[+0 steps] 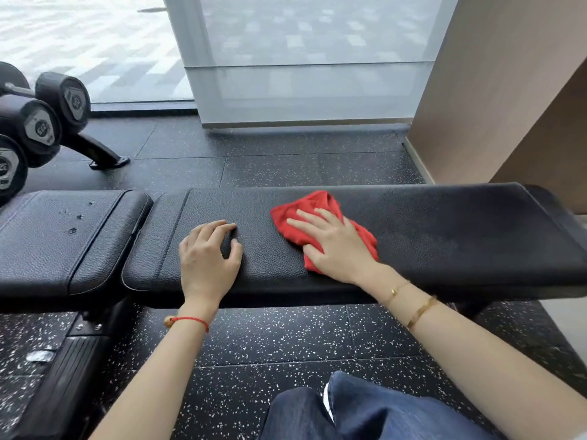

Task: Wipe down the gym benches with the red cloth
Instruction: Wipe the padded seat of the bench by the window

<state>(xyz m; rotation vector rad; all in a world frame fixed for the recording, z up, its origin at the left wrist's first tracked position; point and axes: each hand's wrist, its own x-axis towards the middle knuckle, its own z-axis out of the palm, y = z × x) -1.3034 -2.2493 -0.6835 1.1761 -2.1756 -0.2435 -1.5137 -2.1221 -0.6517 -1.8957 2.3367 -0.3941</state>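
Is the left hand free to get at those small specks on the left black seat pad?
Probably yes: the left hand rests on the long black bench pad holding nothing, and nothing lies between it and the specks on the adjacent seat pad.

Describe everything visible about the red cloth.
The red cloth is a thin, plain, bright red fabric, crumpled with folds and uneven edges. It lies flat on the long black textured bench pad, about midway along it. The right hand presses down on it with straight, spread fingers, covering its middle. The left hand rests on the pad beside it, not touching it.
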